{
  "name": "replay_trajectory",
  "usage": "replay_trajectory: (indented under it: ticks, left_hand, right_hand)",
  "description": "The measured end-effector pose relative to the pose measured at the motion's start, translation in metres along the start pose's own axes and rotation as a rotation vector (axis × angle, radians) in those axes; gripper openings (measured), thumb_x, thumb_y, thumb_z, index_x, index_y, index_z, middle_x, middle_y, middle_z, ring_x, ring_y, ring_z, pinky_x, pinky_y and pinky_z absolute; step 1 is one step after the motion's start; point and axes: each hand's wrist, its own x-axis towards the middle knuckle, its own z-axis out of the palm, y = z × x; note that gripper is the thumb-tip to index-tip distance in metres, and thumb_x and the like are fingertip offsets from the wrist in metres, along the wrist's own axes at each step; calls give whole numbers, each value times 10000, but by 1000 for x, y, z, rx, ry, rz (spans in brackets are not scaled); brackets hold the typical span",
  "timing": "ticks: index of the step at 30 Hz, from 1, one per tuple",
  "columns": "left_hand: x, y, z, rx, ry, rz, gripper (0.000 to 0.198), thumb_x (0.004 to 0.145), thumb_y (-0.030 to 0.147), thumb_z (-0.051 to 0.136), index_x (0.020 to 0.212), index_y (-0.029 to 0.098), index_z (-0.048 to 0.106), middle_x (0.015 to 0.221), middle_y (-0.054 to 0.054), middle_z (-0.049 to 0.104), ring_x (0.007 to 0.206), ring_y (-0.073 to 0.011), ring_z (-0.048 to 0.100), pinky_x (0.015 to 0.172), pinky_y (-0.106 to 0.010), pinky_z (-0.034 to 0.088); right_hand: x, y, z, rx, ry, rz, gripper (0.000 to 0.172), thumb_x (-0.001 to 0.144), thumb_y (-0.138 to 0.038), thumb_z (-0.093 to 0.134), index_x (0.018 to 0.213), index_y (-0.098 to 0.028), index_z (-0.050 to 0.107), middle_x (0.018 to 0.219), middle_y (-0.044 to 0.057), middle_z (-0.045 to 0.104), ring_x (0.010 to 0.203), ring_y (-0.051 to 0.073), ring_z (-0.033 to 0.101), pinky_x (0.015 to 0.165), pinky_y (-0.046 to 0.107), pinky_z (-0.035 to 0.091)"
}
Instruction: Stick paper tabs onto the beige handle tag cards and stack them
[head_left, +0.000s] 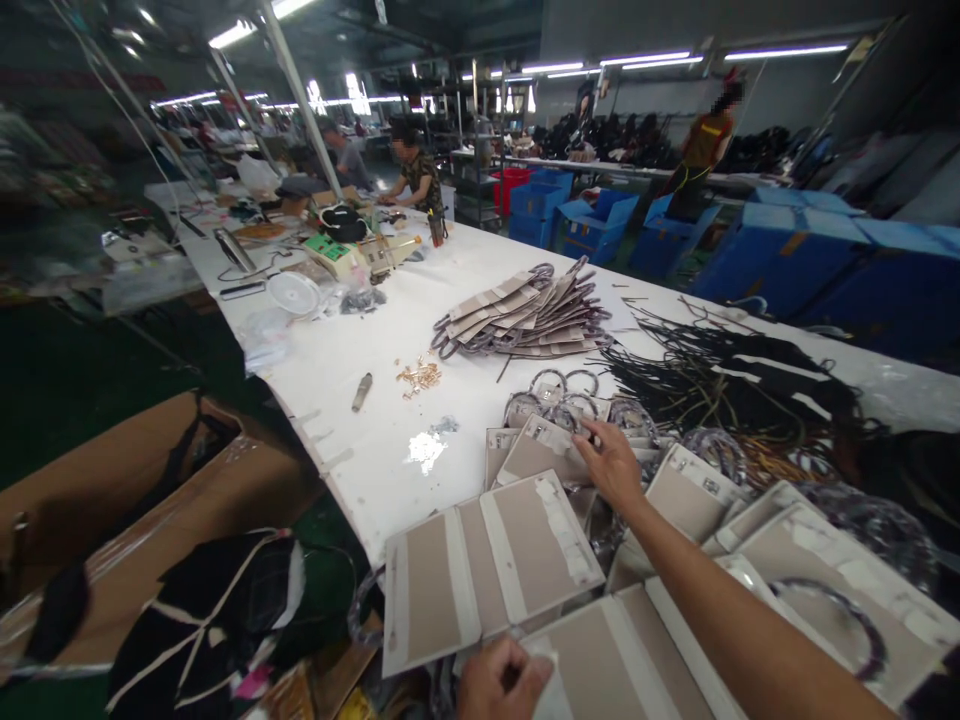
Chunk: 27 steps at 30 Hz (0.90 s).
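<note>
At the bottom edge, my left hand [504, 680] is closed, with thumb and curled fingers at the corner of a beige panel [592, 660] with pale strips. Another beige panel [491, 565] with white bands lies just beyond it, tilted over the pile. My right hand [613, 465] reaches over the pile with fingers stretched out, at the edge of a smaller beige panel [536, 450] with metal fittings. Dark ring-shaped handles wrapped in clear plastic [570, 410] lie just past those fingers. More panels [690, 490] with such handles are heaped under my right forearm.
A stack of beige pieces with handles [525, 310] lies farther up the white table [390, 470]. Black cords [750, 370] spread at right. Small gold-coloured parts [418, 377] and a grey tool [362, 392] lie mid-table. Cardboard box [150, 510] stands left; co-workers are beyond.
</note>
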Motion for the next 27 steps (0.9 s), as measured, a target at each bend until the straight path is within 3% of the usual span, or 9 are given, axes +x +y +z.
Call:
replay_trajectory:
  ticks: [2,6,8,11,13,17,19,23,27]
  left_hand:
    - [-7,23,-12,-27,101,1,539,760,668,662,551,219,451,557,59,380,579,-130,376,567,-263,301]
    - [-21,58,-25,-103,202,23,593,751,734,652,544,217,448,537,65,380,562,-122,371,534,-245,310]
    - [-29,67,-24,-136,229,58,601,752,739,659,548,204,478,535,63,412,562,-120,400,535,-237,329]
    - [-44,73,-17,-177,176,95,557,814,700,635,652,168,598,614,16,579,640,-154,549,588,-240,427]
    - [-54,76,-11,-222,111,123,513,811,649,681,915,147,699,869,-68,738,844,-219,677,703,-279,528]
    - [-67,83,-4,-266,34,202,688,716,447,834,1306,157,633,1336,-174,685,1236,-300,638,1046,-399,507]
    - [-71,89,-3,-237,-1,233,538,751,359,795,1236,154,685,1239,-150,742,1170,-294,679,1039,-403,510]
    - [-75,97,-4,-37,18,268,198,812,294,699,939,153,757,868,-50,787,829,-228,718,756,-302,540]
    - [-73,95,-6,164,107,287,159,830,303,685,761,161,705,686,5,693,675,-179,637,623,-259,448]
  right_hand:
    - [-36,-34,-17,137,-135,79,415,880,-506,606,1148,-212,725,1104,108,720,1053,278,630,965,434,478]
    - [-128,-105,-42,547,-733,279,441,777,-483,771,1138,-234,734,936,26,719,819,204,635,748,314,499]
    - [-164,-128,-46,665,-821,332,365,762,-462,791,1022,-208,755,782,-10,661,699,157,570,643,265,443]
    - [-189,-142,-50,708,-696,397,296,812,-474,737,828,-179,738,625,-39,545,599,124,469,569,244,364]
    - [-192,-142,-57,718,-589,420,298,817,-476,727,823,-178,732,649,-29,577,618,135,493,591,252,382]
    - [-191,-143,-80,698,-540,363,275,817,-459,719,841,-186,740,717,-4,654,688,172,568,660,277,436]
    - [-193,-144,-91,635,-519,313,243,839,-438,699,857,-201,750,749,8,682,728,192,605,686,289,459]
    - [-197,-141,-104,397,-377,103,151,880,-359,676,913,-241,764,880,36,727,842,216,661,779,316,492]
    - [-189,-138,-112,190,-312,-145,270,906,-306,667,1171,-268,699,1016,54,721,897,206,668,817,315,496]
